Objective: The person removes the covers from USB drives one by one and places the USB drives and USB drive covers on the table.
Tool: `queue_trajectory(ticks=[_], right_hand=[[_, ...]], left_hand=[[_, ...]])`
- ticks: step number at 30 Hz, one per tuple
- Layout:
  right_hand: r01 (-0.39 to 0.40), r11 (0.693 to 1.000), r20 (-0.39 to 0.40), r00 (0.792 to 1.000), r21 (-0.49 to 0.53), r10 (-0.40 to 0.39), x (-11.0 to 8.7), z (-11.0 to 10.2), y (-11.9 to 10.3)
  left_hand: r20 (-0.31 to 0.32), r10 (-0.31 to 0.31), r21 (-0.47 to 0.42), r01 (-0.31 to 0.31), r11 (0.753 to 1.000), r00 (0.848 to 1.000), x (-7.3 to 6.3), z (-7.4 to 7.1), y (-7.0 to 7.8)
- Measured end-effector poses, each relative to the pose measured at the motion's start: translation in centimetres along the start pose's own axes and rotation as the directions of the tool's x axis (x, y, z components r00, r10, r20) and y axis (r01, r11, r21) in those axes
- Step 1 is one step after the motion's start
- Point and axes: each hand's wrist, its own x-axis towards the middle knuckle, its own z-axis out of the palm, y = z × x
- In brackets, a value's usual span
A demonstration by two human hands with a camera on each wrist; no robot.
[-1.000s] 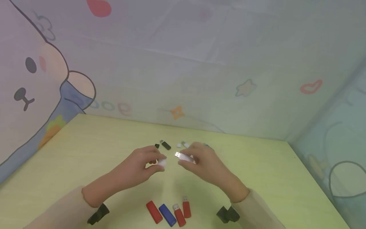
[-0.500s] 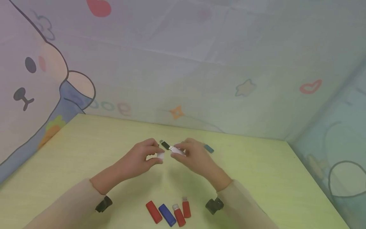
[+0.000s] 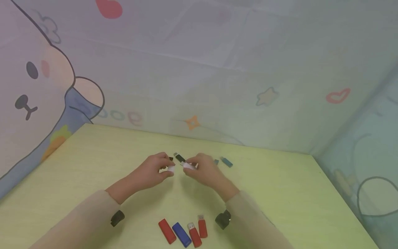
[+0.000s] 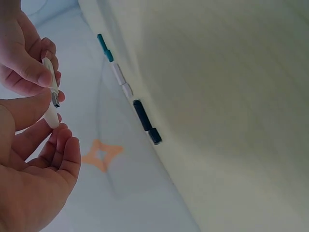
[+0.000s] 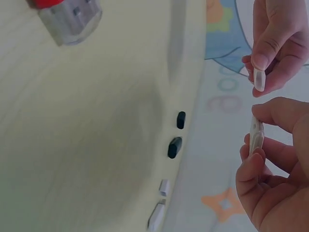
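Note:
My left hand point(image 3: 157, 168) pinches a small white cap point(image 3: 171, 168) between thumb and fingers, above the table. Just to its right, my right hand point(image 3: 204, 168) grips a white USB flash drive point(image 3: 189, 166), whose bare metal plug point(image 4: 55, 100) points toward the cap. A narrow gap separates cap and plug in the head view. In the right wrist view the cap point(image 5: 259, 81) and the drive point(image 5: 256, 134) are roughly in line, each held at the fingertips. Behind the hands lies a black flash drive point(image 3: 179, 157) with its black cap point(image 3: 171, 158) beside it.
A teal flash drive point(image 3: 227, 162) and teal cap point(image 3: 216, 162) lie at the back right. Another white drive point(image 4: 117, 73) and white cap point(image 4: 127, 90) lie there too. Near the front are a red stick point(image 3: 167, 231), a blue one point(image 3: 181, 234) and two red drives point(image 3: 194, 236) with plugs showing.
Both hands have moved left and slightly away from the body, the right hand more, so plug and cap are closer together. The teal drive and cap have come into view.

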Motion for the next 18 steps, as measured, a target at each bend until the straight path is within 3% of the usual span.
queue_trajectory(ticks=[9, 15, 18], right_hand=[[-0.063, 0.998, 0.035, 0.997, -0.024, 0.064, 1.0, 1.4, 1.1], [-0.04, 0.997, 0.054, 0.998, -0.071, 0.044, 1.5, 2.1, 1.7], [-0.023, 0.995, 0.063, 0.998, -0.093, 0.029, 1.8, 2.6, 2.1]], left_hand=[[0.019, -0.039, 0.021, 0.039, 0.999, 0.999, 0.2, 1.1, -1.8], [0.035, -0.081, 0.028, 0.08, 0.996, 0.996, 0.3, 1.6, -2.5], [0.045, -0.073, 0.056, 0.07, 0.996, 0.996, 0.4, 1.7, -2.7]])
